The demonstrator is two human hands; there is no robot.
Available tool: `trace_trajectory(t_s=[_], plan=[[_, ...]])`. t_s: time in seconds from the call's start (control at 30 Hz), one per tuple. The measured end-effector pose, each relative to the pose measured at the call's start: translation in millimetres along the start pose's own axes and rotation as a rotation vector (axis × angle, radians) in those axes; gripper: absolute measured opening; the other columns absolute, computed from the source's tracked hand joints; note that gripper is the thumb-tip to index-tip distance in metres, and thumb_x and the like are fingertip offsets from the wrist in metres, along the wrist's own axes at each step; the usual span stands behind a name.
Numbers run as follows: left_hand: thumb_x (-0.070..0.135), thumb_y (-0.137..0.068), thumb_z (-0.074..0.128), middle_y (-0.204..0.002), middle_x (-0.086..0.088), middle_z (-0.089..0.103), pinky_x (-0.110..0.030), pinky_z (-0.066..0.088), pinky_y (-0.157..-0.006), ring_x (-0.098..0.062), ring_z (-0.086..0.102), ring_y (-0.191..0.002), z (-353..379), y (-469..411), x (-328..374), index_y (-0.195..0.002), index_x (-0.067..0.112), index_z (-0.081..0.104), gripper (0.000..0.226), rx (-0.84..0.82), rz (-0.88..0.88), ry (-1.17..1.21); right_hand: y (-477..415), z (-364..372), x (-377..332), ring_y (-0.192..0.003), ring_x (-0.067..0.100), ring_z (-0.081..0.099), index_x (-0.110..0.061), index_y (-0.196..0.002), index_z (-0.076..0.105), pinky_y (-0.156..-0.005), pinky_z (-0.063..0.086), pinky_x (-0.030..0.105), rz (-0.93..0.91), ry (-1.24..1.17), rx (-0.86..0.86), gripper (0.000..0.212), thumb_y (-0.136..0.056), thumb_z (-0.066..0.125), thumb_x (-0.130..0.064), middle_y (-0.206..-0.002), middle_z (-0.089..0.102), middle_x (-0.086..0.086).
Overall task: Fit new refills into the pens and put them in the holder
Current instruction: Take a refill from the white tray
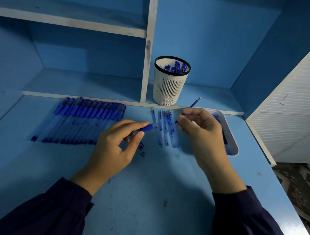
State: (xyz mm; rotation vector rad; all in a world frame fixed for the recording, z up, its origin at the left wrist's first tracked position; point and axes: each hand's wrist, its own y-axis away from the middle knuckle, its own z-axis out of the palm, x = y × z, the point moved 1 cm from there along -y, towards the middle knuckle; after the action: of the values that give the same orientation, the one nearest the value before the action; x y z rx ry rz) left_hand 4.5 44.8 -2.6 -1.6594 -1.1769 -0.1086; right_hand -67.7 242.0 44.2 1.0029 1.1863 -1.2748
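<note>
My left hand (118,144) grips a blue pen barrel (146,128) between thumb and fingers, its open end pointing right. My right hand (202,131) pinches a thin refill (195,102) that sticks up and back past the fingers. Between the hands lie several clear refills (165,129) in a row on the desk. A long row of blue pens (82,120) lies at the left. The white slotted holder (169,81) stands on the back ledge with several blue pens inside.
A grey tray (230,139) with blue parts sits partly hidden behind my right hand. A small pen piece (143,154) lies on the blue desk (144,199) near my left thumb. A white divider (148,43) rises left of the holder; a white slatted panel (294,112) borders the right.
</note>
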Motion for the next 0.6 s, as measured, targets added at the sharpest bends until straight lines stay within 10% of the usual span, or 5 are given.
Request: trace_trajectory(t_s=[0.6], plan=[[0.008,-0.094,0.063,-0.095,0.003,0.065,-0.03,0.053,-0.067,-0.011,0.061,-0.08,0,-1,1,-0.12,0.01,0.069,0.027,-0.011,0.008,0.011,16,22,14,-0.064,0.017,0.056,-0.006,-0.088,0.063,-0.069,0.051,0.023,0.023,-0.291,0.098,0.01,-0.086,0.065,0.004,-0.074,0.062,0.006]])
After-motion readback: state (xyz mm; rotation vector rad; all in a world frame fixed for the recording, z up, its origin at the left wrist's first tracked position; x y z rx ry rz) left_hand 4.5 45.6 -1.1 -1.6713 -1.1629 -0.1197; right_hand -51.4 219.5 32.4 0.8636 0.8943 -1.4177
